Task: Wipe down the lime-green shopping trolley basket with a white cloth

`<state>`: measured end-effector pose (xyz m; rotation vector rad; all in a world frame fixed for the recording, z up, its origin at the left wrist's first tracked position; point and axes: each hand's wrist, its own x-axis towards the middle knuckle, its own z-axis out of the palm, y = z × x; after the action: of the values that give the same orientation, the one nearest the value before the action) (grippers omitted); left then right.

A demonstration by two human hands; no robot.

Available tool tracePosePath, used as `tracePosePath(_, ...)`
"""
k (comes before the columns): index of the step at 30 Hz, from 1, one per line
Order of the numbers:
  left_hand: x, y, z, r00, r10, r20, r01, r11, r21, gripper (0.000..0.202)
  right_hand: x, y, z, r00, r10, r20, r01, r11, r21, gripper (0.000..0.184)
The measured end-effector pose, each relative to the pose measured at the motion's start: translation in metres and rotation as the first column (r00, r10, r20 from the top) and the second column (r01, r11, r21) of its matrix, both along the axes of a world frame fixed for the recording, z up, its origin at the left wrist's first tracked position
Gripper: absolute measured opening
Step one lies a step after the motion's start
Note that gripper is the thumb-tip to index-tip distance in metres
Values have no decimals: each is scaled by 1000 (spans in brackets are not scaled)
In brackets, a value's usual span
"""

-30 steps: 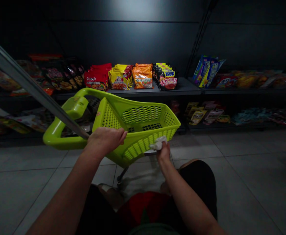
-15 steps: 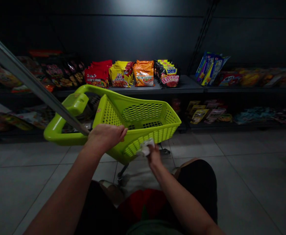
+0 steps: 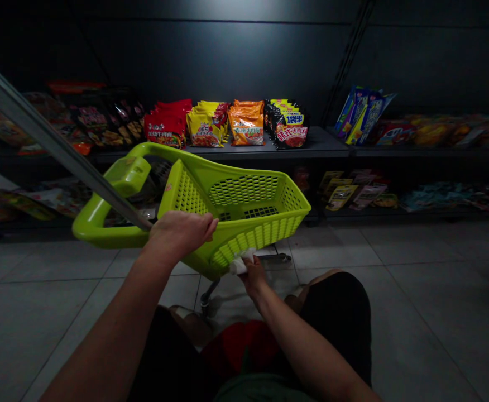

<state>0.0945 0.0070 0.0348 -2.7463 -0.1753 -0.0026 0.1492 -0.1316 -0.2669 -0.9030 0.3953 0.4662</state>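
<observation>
A lime-green plastic shopping basket point(image 3: 248, 240) on a wheeled stand sits in front of me, with a long grey metal pull rod point(image 3: 56, 148) running to it from the upper left. My left hand point(image 3: 180, 237) grips the basket's near rim, beside the end of the rod. My right hand point(image 3: 253, 276) is low at the basket's perforated front wall, pinching a crumpled white cloth point(image 3: 240, 263) against it. Inside, the basket shows only its green mesh floor.
Dark shelves point(image 3: 307, 146) run behind the basket, holding packs of instant noodles point(image 3: 247, 124) and several other snack packets. A lower shelf holds more packets. Grey floor tiles point(image 3: 416, 312) spread around the basket's wheels. My legs and dark shorts lie below.
My right hand and the white cloth have moved down and left along the basket's front wall. My left hand stays on the rim, and the shelves sit slightly higher in view.
</observation>
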Motion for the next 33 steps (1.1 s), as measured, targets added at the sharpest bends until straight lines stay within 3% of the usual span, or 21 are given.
tracePosePath(2,-1,0,-1,1000,-6,17,6,1000,1,56,26,-20,10,982,-184,44,186,981,-48,29)
tracePosePath(4,-1,-1,-1,1000,-5,27,5,1000,-13,57,69,-53,24,924,-372,91,380,921,-92,22)
tracePosePath(6,0,-1,-2,1000,-2,30,3,999,-32,58,108,-83,36,872,-476,115,488,865,-115,21)
tracePosePath(8,0,-1,-2,999,2,33,0,999,-42,58,125,-96,41,838,-530,128,544,830,-124,24)
tracePosePath(10,0,0,-2,999,3,40,-1,999,-41,57,114,-88,36,839,-527,131,541,833,-117,29)
tracePosePath(12,0,0,-2,999,9,49,-7,999,-32,57,83,-64,24,873,-472,120,484,869,-99,32)
tracePosePath(16,1,-1,-1,999,26,46,-24,999,-36,57,7,-11,3,976,-215,44,218,974,-68,39)
tracePosePath(18,1,-3,0,999,32,43,-31,999,-38,57,-19,9,6,994,-106,-24,105,993,-53,44)
tracePosePath(21,1,-4,0,998,52,47,-50,998,-30,55,-43,32,26,1000,3,-28,-4,1000,-15,48)
tracePosePath(24,0,-3,0,997,59,45,-58,998,-26,54,-56,46,43,987,88,136,-90,996,11,46)
tracePosePath(26,0,-2,1,997,57,45,-56,998,-28,54,-60,47,41,966,131,223,-129,991,-21,43)
tracePosePath(33,0,0,1,997,72,40,-69,996,-57,56,-26,7,-9,975,-2,224,29,993,-117,35)
